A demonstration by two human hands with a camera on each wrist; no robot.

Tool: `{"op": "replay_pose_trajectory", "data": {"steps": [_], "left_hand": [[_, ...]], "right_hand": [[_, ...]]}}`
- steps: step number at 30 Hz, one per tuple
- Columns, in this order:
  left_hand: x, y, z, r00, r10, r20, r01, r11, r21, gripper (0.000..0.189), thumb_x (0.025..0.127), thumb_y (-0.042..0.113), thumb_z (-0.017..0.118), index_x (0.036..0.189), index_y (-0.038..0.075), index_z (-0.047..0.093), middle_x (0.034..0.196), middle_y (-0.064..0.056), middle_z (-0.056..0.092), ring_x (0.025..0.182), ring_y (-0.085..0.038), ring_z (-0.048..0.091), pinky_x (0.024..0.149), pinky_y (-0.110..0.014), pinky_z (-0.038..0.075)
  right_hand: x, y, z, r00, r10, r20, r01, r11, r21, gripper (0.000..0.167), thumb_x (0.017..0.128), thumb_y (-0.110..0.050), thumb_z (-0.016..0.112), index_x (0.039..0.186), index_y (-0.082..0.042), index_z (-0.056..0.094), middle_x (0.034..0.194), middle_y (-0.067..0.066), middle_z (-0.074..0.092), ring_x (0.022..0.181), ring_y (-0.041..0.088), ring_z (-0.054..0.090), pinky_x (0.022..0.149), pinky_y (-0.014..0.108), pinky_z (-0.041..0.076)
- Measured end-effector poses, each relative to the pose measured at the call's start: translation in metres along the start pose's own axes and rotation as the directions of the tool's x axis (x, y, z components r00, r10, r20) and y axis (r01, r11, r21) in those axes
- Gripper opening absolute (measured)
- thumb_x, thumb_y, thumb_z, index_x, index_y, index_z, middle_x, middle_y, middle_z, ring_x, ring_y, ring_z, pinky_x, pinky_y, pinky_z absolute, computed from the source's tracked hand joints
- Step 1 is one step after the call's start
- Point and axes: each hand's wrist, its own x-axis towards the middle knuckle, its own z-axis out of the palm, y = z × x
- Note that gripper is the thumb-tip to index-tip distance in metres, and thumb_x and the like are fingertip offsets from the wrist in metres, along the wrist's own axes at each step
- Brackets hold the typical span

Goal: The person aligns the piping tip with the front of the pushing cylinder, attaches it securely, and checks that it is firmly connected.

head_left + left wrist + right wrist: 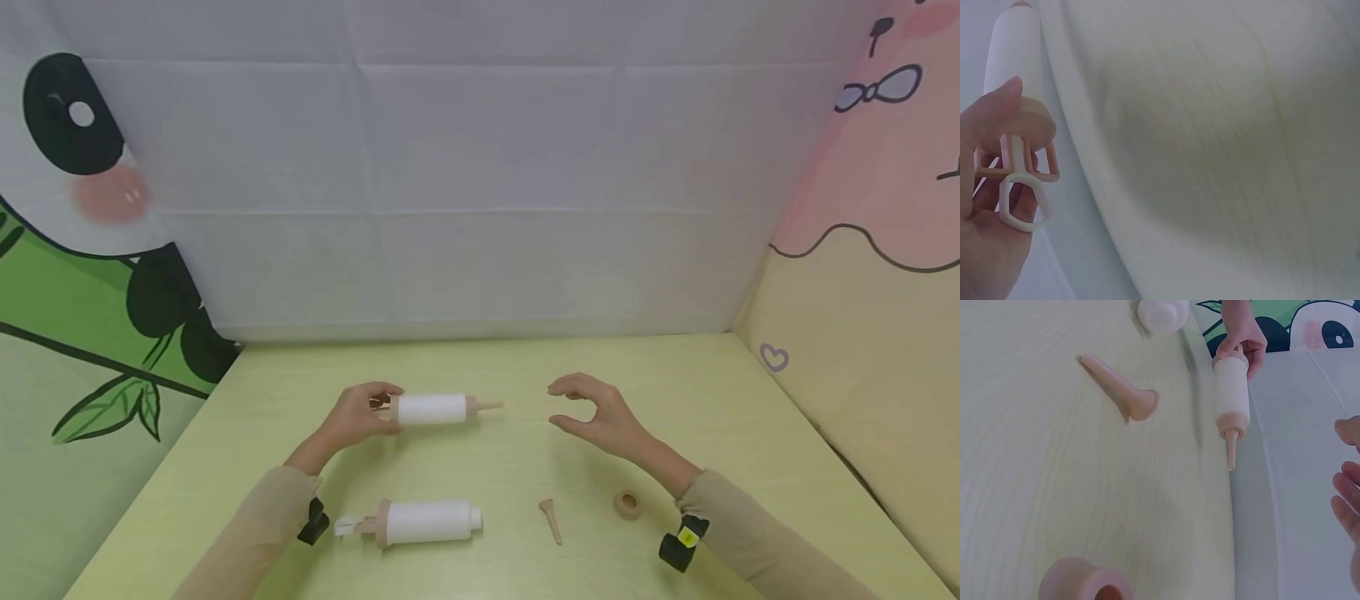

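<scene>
The left hand (pixel 363 410) grips the tube (pixel 432 409) by its collar (pixel 1038 125) above the table (pixel 465 467), leaving the nozzle (pixel 491 406) free toward the right hand (pixel 596 415), which is apart, thumb and fingers parted, holding nothing. A second tube (pixel 429 522), loose nozzle (pixel 551 522) and ring (pixel 627 504) lie nearer the person, seemingly blocking neither hand.

In the head view the left hand (pixel 358 414) hides most of the beige-and-white looped plastic handle (pixel 1017 153). The left wrist view's top edge cuts off the tapered beige nozzle (pixel 491 406). The right wrist view crops the right hand (pixel 606 414), beige ring-shaped cap (pixel 1085 578) and lower white plastic cylinder (pixel 427 522).
</scene>
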Motion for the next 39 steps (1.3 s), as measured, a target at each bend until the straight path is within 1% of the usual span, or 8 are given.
{"op": "replay_pose_trajectory", "data": {"steps": [3, 8, 12, 16, 22, 27, 32, 39], "left_hand": [[0.001, -0.003, 0.002, 1.0, -0.015, 0.012, 0.015, 1.0, 0.009, 0.05, 0.064, 0.005, 0.08, 0.11, -0.001, 0.062, 0.101, -0.016, 0.061, 0.092, -0.031, 0.059, 0.075, -0.039, 0.052], [0.002, -0.009, 0.004, 0.999, -0.039, 0.032, 0.038, 0.999, 0.025, 0.052, 0.063, 0.007, 0.081, 0.11, -0.001, 0.061, 0.102, -0.016, 0.062, 0.093, -0.03, 0.059, 0.075, -0.038, 0.052], [0.002, -0.013, 0.005, 0.998, -0.046, 0.039, 0.045, 0.999, 0.028, 0.052, 0.062, 0.008, 0.082, 0.109, -0.001, 0.062, 0.103, -0.015, 0.062, 0.094, -0.03, 0.058, 0.076, -0.038, 0.051], [0.003, -0.015, 0.006, 0.998, -0.05, 0.047, 0.048, 0.998, 0.041, 0.052, 0.062, 0.007, 0.081, 0.109, -0.002, 0.061, 0.102, -0.014, 0.062, 0.092, -0.029, 0.059, 0.074, -0.038, 0.051], [0.002, -0.017, 0.007, 0.996, -0.052, 0.076, 0.045, 0.995, 0.085, 0.052, 0.063, 0.007, 0.081, 0.11, -0.002, 0.06, 0.101, -0.014, 0.062, 0.091, -0.028, 0.059, 0.072, -0.037, 0.051], [0.002, -0.017, 0.007, 0.994, -0.053, 0.092, 0.045, 0.995, 0.089, 0.053, 0.065, 0.006, 0.08, 0.112, -0.002, 0.059, 0.104, -0.014, 0.061, 0.094, -0.03, 0.058, 0.074, -0.038, 0.051], [0.002, -0.016, 0.005, 0.994, -0.044, 0.102, 0.033, 0.993, 0.109, 0.057, 0.065, 0.008, 0.08, 0.116, -0.004, 0.057, 0.107, -0.016, 0.06, 0.098, -0.032, 0.056, 0.075, -0.039, 0.05], [0.002, -0.015, 0.003, 0.994, -0.024, 0.103, 0.01, 0.991, 0.133, 0.061, 0.066, 0.012, 0.08, 0.119, -0.003, 0.054, 0.111, -0.018, 0.058, 0.102, -0.035, 0.053, 0.075, -0.042, 0.05]], "right_hand": [[0.003, -0.012, -0.003, 1.0, -0.003, -0.002, 0.003, 1.0, -0.007, 0.034, 0.068, 0.007, 0.074, 0.099, 0.001, 0.061, 0.097, 0.018, 0.061, 0.09, 0.028, 0.059, 0.075, 0.043, 0.051], [0.004, -0.021, -0.005, 1.0, 0.005, -0.002, -0.005, 1.0, -0.013, 0.033, 0.068, 0.008, 0.073, 0.098, 0.0, 0.061, 0.096, 0.017, 0.062, 0.089, 0.021, 0.059, 0.074, 0.043, 0.051], [0.003, -0.02, -0.005, 1.0, -0.003, -0.007, 0.003, 1.0, -0.011, 0.034, 0.068, 0.008, 0.073, 0.099, 0.0, 0.061, 0.096, 0.016, 0.062, 0.089, 0.018, 0.059, 0.073, 0.044, 0.051], [0.002, -0.019, -0.005, 1.0, -0.011, -0.009, 0.011, 1.0, -0.006, 0.034, 0.068, 0.009, 0.073, 0.099, 0.0, 0.061, 0.096, 0.017, 0.062, 0.087, 0.023, 0.059, 0.072, 0.044, 0.051], [0.001, -0.018, -0.006, 1.0, -0.005, -0.008, 0.004, 1.0, -0.018, 0.033, 0.068, 0.008, 0.073, 0.099, 0.0, 0.061, 0.096, 0.016, 0.062, 0.087, 0.022, 0.059, 0.074, 0.038, 0.052], [0.0, -0.018, -0.006, 1.0, -0.01, -0.009, 0.01, 1.0, -0.016, 0.033, 0.069, 0.008, 0.073, 0.099, 0.0, 0.061, 0.096, 0.014, 0.062, 0.087, 0.024, 0.059, 0.073, 0.043, 0.051], [-0.001, -0.015, -0.006, 1.0, -0.005, -0.002, 0.005, 1.0, -0.014, 0.033, 0.069, 0.008, 0.072, 0.099, 0.001, 0.061, 0.097, 0.013, 0.062, 0.087, 0.028, 0.059, 0.073, 0.044, 0.051], [-0.003, -0.015, -0.006, 1.0, -0.01, -0.007, 0.009, 1.0, -0.022, 0.033, 0.069, 0.008, 0.073, 0.099, -0.001, 0.061, 0.096, 0.012, 0.062, 0.086, 0.024, 0.059, 0.072, 0.043, 0.051]]}}
